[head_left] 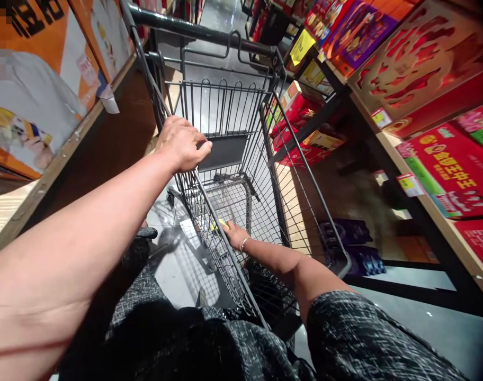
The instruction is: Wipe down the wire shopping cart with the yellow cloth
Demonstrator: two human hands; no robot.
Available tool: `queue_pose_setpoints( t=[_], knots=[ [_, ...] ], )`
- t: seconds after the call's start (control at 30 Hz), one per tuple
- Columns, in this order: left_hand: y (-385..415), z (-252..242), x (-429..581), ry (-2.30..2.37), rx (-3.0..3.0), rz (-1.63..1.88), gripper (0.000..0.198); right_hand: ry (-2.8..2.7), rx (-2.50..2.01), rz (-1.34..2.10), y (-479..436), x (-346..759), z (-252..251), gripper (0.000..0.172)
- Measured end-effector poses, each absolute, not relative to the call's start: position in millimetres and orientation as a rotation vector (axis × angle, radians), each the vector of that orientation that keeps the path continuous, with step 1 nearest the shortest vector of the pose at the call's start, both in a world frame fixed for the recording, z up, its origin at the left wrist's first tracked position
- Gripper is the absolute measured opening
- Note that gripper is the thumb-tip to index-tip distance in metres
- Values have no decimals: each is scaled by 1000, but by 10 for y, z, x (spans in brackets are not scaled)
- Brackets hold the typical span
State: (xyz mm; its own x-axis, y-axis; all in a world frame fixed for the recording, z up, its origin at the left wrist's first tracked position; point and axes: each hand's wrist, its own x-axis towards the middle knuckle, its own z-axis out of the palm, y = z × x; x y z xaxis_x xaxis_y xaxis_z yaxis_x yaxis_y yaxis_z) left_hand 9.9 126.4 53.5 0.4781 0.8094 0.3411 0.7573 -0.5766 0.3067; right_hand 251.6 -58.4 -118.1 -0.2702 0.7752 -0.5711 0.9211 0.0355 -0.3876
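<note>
A dark wire shopping cart [305, 159] stands in front of me, seen from its side. My left hand [182, 143] is closed over the cart's near top rim, thumb on the inner side. Deep in the basket, my right hand [235, 235], with a bracelet at the wrist, presses a yellow cloth [219, 225] to the inside of the near mesh wall. Only a small part of the cloth shows, and the right fingers are partly hidden by it and the wires. A grey panel [225, 151] hangs on the folding seat of the cart.
The cart's push handle [202, 33] crosses the top. On the left, a wooden shelf [15, 211] carries orange boxes [66, 32]. Red gift boxes [452, 164] fill the right shelf, with price tags along its edge. Dark blue packages [360, 259] lie low on the right.
</note>
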Motion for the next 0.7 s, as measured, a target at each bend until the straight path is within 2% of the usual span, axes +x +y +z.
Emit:
queue_pose_setpoints(
  t=[0.1,0.23,0.33,0.53,0.6,0.7],
  knots=[
    [1357,471,84,1343,2593,769,49,1843,1774,-647,-341,2930,-1112,60],
    [1460,419,77,1310,2617,872,46,1694,1785,-334,17,3382,-861,45],
    [1510,441,79,1308,2613,863,48,1693,1789,-151,275,3558,-487,45],
    [1560,563,76,1387,2663,685,53,1812,1943,517,618,3748,407,51],
    [1566,591,77,1406,2676,651,54,1822,1927,547,581,3768,433,54],
    [1578,607,81,1417,2686,634,54,1788,1819,337,399,3689,96,55]
  ],
)
